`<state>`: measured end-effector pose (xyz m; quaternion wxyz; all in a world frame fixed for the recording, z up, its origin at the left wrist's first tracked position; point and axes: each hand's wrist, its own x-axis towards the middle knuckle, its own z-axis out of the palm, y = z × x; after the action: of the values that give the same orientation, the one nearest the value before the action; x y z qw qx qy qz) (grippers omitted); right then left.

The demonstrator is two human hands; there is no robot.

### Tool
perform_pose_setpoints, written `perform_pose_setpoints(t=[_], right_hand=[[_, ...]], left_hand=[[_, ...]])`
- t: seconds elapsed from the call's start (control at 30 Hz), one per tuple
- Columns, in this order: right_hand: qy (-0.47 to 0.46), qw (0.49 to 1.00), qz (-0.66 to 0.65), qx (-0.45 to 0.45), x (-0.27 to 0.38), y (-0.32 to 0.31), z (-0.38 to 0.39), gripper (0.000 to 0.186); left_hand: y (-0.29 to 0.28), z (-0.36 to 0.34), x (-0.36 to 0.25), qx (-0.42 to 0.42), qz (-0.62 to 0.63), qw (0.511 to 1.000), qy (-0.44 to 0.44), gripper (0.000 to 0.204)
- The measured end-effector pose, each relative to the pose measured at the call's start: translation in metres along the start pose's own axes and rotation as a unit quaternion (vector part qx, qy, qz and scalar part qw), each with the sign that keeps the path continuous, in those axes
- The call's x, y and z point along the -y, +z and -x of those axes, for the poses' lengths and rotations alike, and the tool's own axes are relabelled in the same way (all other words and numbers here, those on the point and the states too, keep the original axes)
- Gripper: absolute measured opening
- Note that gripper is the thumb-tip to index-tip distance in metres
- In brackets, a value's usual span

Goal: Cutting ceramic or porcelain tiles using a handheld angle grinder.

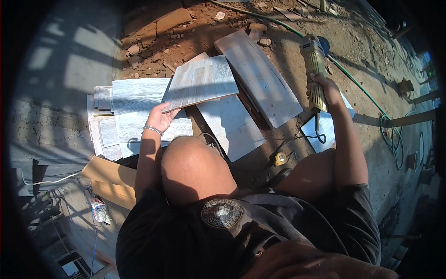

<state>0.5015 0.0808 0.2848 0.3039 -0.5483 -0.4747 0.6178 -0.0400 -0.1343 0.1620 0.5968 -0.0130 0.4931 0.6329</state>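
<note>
The left hand (160, 118) grips the lower left corner of a grey wood-grain tile (200, 81), fingers curled under the edge and thumb on top, so the tile is lifted and tilted above the pile below it. A metal bracelet (153, 130) sits on that wrist. The right hand (323, 86) is closed around the body of a yellow angle grinder (314, 63), which points away from the person; its disc end is near the top of the view and looks partly hidden, so I cannot tell whether it touches anything. The grinder's black cord (304, 138) loops down toward the ground beside the right knee.

Under the lifted tile lies a stack of similar grey tiles (134, 104), with 2 longer cut planks (260, 76) lying on the dirt between the 2 hands. A green hose (367, 95) runs across the ground on the right, well apart from the tiles. A yellow tape measure (280, 159) rests on the ground near the knees. Flat cardboard pieces (111, 179) lie at the lower left.
</note>
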Motion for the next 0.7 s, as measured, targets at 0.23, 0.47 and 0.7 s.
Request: perform_pose_setpoints(t=[0.23,0.47,0.7], right_hand=[[0.018,1.000,0.011,-0.012,-0.007,0.002,-0.001,0.041],[0.047,0.996,-0.049,0.052,-0.017,0.030,-0.008,0.043],[0.019,0.968,-0.208,0.140,-0.029,0.160,-0.047,0.048]], left_hand=[[-0.022,0.034,0.117,-0.107,-0.162,0.955,-0.222,0.038],[0.014,0.045,0.103,-0.111,-0.786,0.608,0.016,0.041],[0.151,-0.002,0.084,0.251,-0.669,0.491,0.498,0.037]])
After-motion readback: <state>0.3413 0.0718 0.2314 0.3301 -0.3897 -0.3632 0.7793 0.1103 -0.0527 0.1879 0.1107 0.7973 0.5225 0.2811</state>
